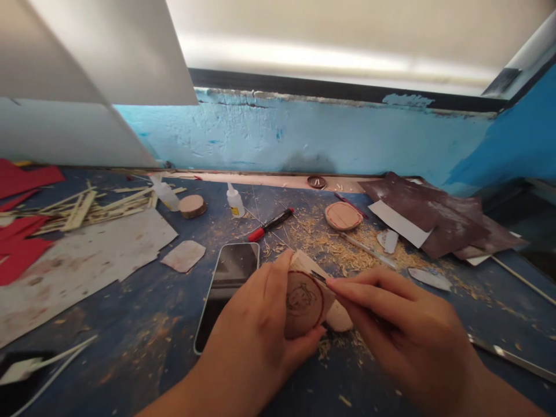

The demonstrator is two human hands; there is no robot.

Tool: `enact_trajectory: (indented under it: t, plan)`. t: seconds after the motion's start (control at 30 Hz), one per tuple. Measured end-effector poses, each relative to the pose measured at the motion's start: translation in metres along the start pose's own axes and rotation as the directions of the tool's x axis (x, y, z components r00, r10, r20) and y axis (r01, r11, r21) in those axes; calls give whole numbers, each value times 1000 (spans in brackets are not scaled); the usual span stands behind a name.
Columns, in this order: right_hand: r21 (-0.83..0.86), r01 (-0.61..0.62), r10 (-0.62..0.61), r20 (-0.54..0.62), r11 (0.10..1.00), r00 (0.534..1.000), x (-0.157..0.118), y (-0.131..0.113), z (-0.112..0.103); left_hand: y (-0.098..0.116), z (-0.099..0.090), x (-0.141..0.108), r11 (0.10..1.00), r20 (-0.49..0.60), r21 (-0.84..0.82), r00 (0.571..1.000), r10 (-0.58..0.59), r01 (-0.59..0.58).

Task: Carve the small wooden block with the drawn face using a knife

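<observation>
My left hand (pixel 256 324) is wrapped around a round wooden piece (pixel 302 307), tilted toward me. A dark line drawing marks its face, and a red line runs along its rim. Pale wood shows at its upper edge. My right hand (pixel 399 330) pinches a thin tool (pixel 319 276) with a slim dark tip that meets the upper right edge of the piece. Most of the tool is hidden by my fingers, so its kind is unclear. Behind the piece, at its lower right, lies a small pale wooden piece (pixel 339 317). A phone (pixel 226 278) lies beside my left hand.
Wood shavings (pixel 317 231) litter the blue table. A red-outlined wooden disc (pixel 343 216), a red-capped marker (pixel 271 224), a small glue bottle (pixel 235 201) and another wooden disc (pixel 191 205) stand or lie farther back. Sandpaper sheets (pixel 438 214) are at right, thin sticks (pixel 82 208) at left.
</observation>
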State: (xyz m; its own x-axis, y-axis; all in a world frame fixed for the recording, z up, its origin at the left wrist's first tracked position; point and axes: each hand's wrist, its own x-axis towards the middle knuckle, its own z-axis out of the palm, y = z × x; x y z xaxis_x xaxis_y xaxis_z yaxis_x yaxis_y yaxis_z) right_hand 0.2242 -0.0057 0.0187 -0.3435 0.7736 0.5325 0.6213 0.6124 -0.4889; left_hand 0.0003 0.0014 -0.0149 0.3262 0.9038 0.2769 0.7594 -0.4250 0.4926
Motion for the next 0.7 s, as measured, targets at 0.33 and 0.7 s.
enact_trajectory:
  t: [0.33,0.7]
  plan:
    - [314,-253,270,-12,915,963,14,8,-15,-1,-1,-2,984,127,-97,979,161,-150]
    - [620,-433,445,147,654,883,27,29,-21,-10,-10,5,962,277,-93,922,272,-256]
